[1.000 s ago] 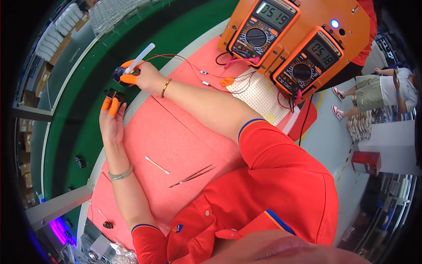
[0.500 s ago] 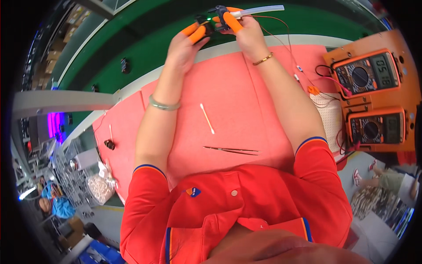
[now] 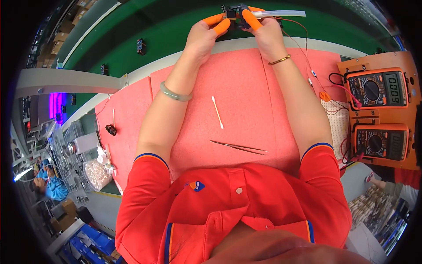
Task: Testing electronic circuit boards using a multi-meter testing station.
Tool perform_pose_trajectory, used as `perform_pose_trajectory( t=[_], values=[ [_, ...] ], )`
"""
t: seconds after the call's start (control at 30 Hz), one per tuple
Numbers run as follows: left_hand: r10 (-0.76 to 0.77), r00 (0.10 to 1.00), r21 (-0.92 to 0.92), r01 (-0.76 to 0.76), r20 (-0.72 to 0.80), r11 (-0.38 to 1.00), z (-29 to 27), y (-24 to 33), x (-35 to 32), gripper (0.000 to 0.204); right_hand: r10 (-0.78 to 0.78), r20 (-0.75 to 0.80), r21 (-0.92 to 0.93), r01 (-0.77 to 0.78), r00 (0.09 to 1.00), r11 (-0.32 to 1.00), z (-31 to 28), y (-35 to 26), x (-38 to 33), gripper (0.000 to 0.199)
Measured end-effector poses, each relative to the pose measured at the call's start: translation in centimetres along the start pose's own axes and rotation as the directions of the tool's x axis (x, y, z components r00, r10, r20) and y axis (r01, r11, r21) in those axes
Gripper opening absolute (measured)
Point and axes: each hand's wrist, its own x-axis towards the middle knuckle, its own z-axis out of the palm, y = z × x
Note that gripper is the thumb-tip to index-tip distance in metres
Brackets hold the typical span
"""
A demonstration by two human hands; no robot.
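Beyond the far edge of the pink mat (image 3: pixel 239 83), both my hands are closed, with orange finger cots on them. My left hand (image 3: pixel 200 42) pinches a small black module (image 3: pixel 230 15) between thumb and fingers. Against it, my right hand (image 3: pixel 269 38) grips a black clamp-like part (image 3: pixel 242 16); its exact kind is unclear. A translucent tube (image 3: pixel 285 13) juts rightward from my right hand, and a thin red wire (image 3: pixel 306 33) trails from there. Nearer me on the mat lie a cotton swab (image 3: pixel 217 112) and tweezers (image 3: pixel 238 147).
Two orange-framed multimeters (image 3: pixel 372 90) stand at the right beside a white perforated board (image 3: pixel 337 127). Several small black units sit on the green belt (image 3: pixel 171 33). A dark part (image 3: pixel 111 130) and a bag of pale pieces (image 3: pixel 96 175) are at the left. A grey post (image 3: pixel 70 83) crosses the left side.
The view has shifted, so the table appears farther right. My hands have drawn the two black parts closer together. A green light between them no longer shows, and the upper multimeter's reading has changed.
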Motion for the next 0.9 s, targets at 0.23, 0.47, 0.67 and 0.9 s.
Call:
perform_pose_trajectory(
  t=[0.23,0.47,0.67,0.9],
  values=[
    [0.000,1.000,0.034,0.001,-0.031,0.999,0.1,-0.1,-0.1,0.031,-0.037,0.031,-0.051,0.038,0.999,0.998,0.0,0.3,-0.4,0.023],
    [-0.020,0.999,0.007,0.020,-0.025,1.000,0.7,0.3,-0.6,0.031,-0.046,0.027,-0.044,0.047,0.999,0.998,0.1,0.7,-0.2,0.024],
    [0.051,0.999,0.025,-0.051,0.012,0.998,0.3,1.2,-0.4,0.028,-0.060,-0.075,0.154,0.071,0.995,0.986,-1.2,-0.7,0.7,0.021],
    [0.112,0.961,-0.414,0.004,0.255,0.910,0.3,2.3,-0.8,0.035,-0.074,-0.081,0.227,0.091,0.994,0.970,-3.1,-0.2,1.9,0.026]
  ],
)
